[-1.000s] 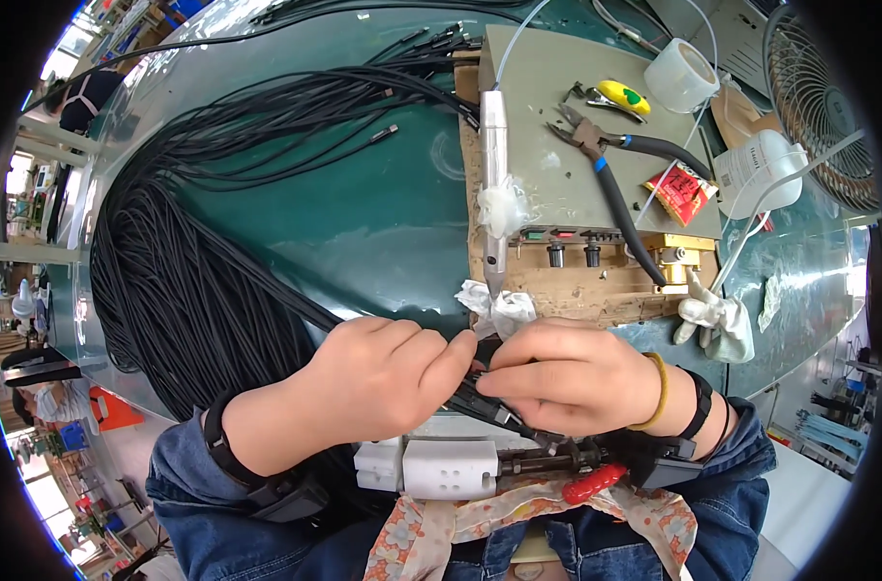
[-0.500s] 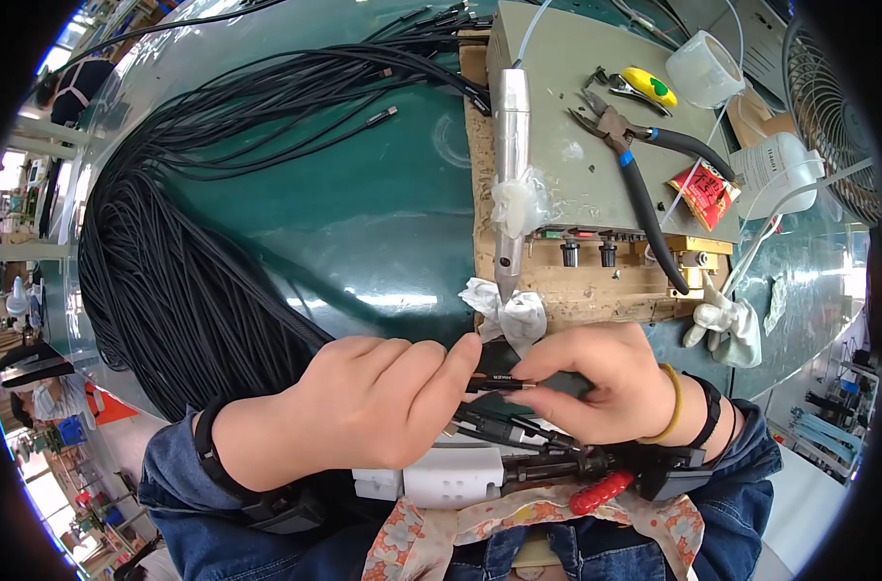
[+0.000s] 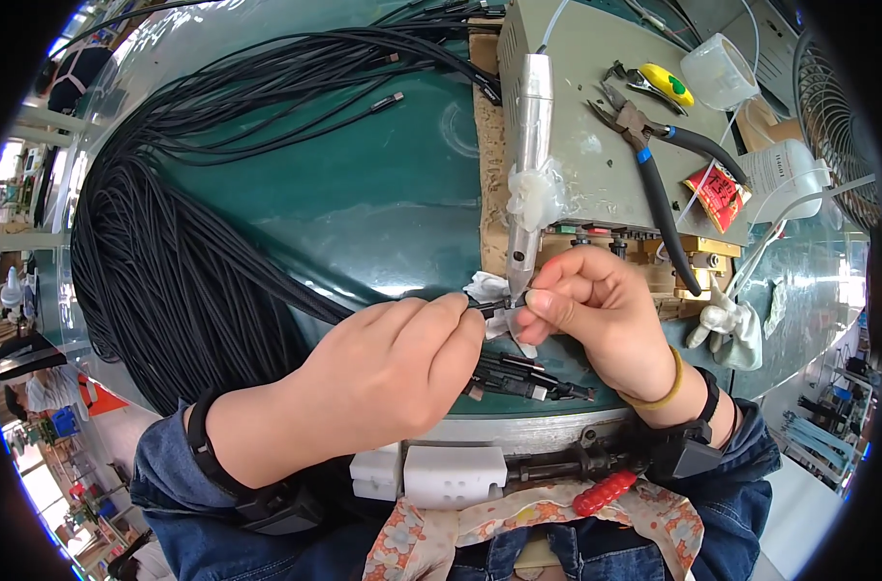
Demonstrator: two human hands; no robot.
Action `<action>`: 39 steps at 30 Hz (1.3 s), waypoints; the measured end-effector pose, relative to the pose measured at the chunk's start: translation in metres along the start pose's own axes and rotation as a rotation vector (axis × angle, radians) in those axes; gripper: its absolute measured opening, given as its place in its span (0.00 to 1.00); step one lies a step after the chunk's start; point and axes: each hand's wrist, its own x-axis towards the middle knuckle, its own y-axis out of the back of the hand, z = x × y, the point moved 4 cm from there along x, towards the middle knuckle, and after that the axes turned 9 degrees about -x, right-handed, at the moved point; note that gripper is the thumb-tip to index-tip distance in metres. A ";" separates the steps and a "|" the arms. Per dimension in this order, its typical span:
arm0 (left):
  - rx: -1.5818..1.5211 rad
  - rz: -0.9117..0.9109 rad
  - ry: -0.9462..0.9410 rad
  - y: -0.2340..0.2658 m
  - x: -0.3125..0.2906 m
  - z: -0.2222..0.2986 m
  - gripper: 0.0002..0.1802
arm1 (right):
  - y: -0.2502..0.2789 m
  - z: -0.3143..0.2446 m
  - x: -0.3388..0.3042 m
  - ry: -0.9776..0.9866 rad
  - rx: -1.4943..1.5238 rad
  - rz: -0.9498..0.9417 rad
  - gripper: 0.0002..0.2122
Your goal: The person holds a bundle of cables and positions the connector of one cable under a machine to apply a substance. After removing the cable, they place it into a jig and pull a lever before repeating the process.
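My left hand (image 3: 388, 363) is closed around a black cable end (image 3: 489, 308), which pokes out past its fingertips. Thumb and fingertips of my right hand (image 3: 596, 320) pinch together at the far end of the same piece. This end is right by the narrow tip of an upright silver metal tube (image 3: 535, 116), with a translucent lump (image 3: 538, 194) wrapped round its lower half. Whether the cable end touches the tip cannot be made out. Below my fingers lie several black cable connectors (image 3: 518, 378) near the table's edge.
A thick bundle of black cables (image 3: 189, 281) curves over the green table (image 3: 373, 203) at left. On the grey box (image 3: 586, 165) lie pliers (image 3: 644, 145), a yellow-handled clipper (image 3: 666, 85) and a red packet (image 3: 718, 197). A white glove (image 3: 727, 329) and a fan (image 3: 833, 126) are at right.
Both hands have moved away from my body, up to the metal tube's tip, carrying the cable end. The right hand has turned, and the connectors on the table below show more fully.
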 end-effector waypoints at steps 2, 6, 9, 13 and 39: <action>-0.003 0.016 0.006 0.001 0.000 0.000 0.17 | 0.000 -0.001 -0.002 -0.005 -0.004 -0.004 0.04; 0.009 0.013 -0.003 0.003 -0.001 0.001 0.18 | -0.001 -0.002 -0.005 -0.013 -0.030 -0.010 0.04; 0.003 0.018 -0.012 0.003 -0.002 0.001 0.18 | -0.001 -0.001 -0.006 -0.007 -0.071 -0.004 0.04; -0.017 0.028 0.002 0.004 -0.001 0.000 0.18 | -0.001 0.000 -0.007 0.101 -0.095 -0.019 0.04; -0.333 0.145 -0.115 -0.007 -0.002 -0.012 0.21 | -0.018 -0.042 -0.030 0.917 -1.065 -0.194 0.16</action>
